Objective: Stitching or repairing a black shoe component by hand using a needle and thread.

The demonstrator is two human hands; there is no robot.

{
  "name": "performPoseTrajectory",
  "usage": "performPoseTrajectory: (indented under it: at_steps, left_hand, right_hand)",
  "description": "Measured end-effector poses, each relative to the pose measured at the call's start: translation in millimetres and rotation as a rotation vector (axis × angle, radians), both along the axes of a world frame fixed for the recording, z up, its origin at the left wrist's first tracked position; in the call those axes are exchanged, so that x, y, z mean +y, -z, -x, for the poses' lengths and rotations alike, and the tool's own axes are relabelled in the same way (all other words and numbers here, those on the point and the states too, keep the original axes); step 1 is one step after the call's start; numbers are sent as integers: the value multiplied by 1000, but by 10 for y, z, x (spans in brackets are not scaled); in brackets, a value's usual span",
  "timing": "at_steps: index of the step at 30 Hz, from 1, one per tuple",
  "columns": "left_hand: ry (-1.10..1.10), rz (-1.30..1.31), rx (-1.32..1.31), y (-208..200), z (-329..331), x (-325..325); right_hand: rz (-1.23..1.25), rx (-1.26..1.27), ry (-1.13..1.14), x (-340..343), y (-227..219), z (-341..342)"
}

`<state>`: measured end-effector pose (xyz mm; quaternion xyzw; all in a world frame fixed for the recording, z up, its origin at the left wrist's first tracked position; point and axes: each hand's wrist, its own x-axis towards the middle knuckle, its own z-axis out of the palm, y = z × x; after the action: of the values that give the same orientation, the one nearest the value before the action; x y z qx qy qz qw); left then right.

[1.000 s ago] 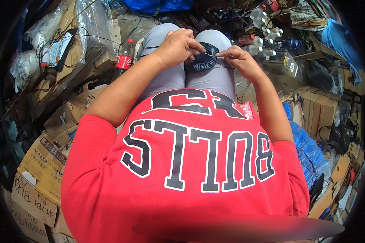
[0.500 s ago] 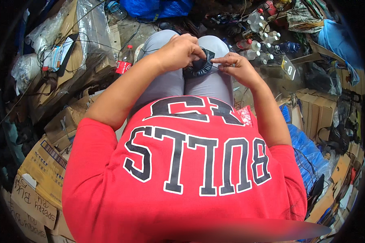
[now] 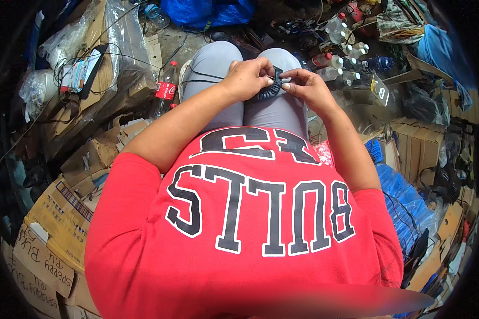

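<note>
A dark piece with a rounded, puckered rim (image 3: 270,93), perhaps a shoe part, rests over my grey-trousered knees (image 3: 218,64). My left hand (image 3: 250,78) has its thumb and forefinger pinched at the upper left edge of this piece. From the opposite side my right hand (image 3: 305,86) pinches its right edge, thumb and forefinger together. The fingertips of both hands almost meet. A black cord (image 3: 199,73) runs leftward from beside my left hand across the knee. Any fine tool between the fingers is too small to make out.
A cola bottle with a red label (image 3: 165,90) stands left of my knee. Several capped plastic bottles (image 3: 335,61) cluster at the far right. Flattened cardboard (image 3: 58,215) lies at the left, stacked cartons (image 3: 418,146) at the right. Blue plastic sheeting (image 3: 207,13) lies beyond my knees.
My left hand has shifted right and lower, and its thumb now meets the forefinger at the piece's edge. The right hand has closed in slightly. The cord now shows over my left knee.
</note>
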<state>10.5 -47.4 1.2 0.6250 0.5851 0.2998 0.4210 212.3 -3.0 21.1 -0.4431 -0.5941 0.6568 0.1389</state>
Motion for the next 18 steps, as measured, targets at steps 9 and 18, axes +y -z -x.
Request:
performPoseTrajectory:
  at_steps: [9, 18]
  left_hand:
    - [238, -33, 251, -316, 106, 183]
    - [265, 135, 165, -361, 237, 162]
  right_hand:
    - [-170, -138, -108, 110, -107, 38]
    - [-76, 26, 68, 71, 63, -195]
